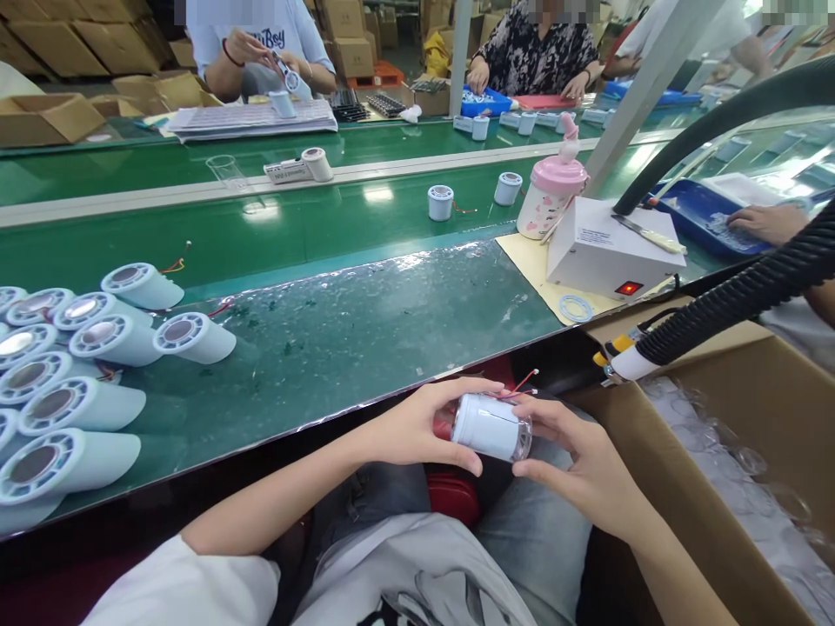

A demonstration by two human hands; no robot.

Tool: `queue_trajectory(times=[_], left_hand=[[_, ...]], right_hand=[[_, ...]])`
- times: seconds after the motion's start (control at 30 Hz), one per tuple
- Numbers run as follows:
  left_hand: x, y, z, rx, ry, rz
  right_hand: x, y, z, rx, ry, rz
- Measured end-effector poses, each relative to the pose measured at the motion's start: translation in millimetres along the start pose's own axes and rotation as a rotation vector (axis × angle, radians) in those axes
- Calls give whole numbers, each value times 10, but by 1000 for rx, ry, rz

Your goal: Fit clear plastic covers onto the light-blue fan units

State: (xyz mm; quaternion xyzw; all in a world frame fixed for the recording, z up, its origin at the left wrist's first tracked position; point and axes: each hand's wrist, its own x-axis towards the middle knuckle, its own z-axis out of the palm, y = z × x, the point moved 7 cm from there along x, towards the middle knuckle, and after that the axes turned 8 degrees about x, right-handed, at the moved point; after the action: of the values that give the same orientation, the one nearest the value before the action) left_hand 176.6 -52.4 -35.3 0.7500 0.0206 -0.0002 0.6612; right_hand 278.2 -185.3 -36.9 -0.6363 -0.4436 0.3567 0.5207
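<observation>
Over my lap, in front of the table edge, I hold a light-blue cylindrical motor housing (pixel 486 426) lying on its side. A clear plastic cup (pixel 524 440) shows at its right end and appears to fit around it. My left hand (pixel 434 426) curves about the left end, thumb below and fingers above. My right hand (pixel 577 448) grips the clear cup's end between thumb and fingers. Thin red and white wires (pixel 522 382) stick up behind the housing. Many similar housings (pixel 108 335) lie grouped at the left of the table.
At right, a cardboard box (pixel 708 469) holds clear plastic cups. A white power box (pixel 606 243), a pink-lidded bottle (pixel 551 196) and a black ribbed hose (pixel 737 296) stand nearby. Housings (pixel 441 203) sit on the green conveyor (pixel 365 213). Other people work across it.
</observation>
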Motion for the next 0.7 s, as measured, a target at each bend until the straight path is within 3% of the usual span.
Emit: queue_trajectory(times=[0.13,0.33,0.57,0.7], left_hand=[[-18,48,-17,36,4,33],[67,-42,-14,-91,7,-14],[175,-68,107,-207,-61,-35],[161,9,88,-84,-33,-4]], right_hand=[[-2,-11,19,66,-13,2],[-24,53,3,62,52,-43],[-93,118,-71,116,69,-1],[-100,114,-83,203,63,38]])
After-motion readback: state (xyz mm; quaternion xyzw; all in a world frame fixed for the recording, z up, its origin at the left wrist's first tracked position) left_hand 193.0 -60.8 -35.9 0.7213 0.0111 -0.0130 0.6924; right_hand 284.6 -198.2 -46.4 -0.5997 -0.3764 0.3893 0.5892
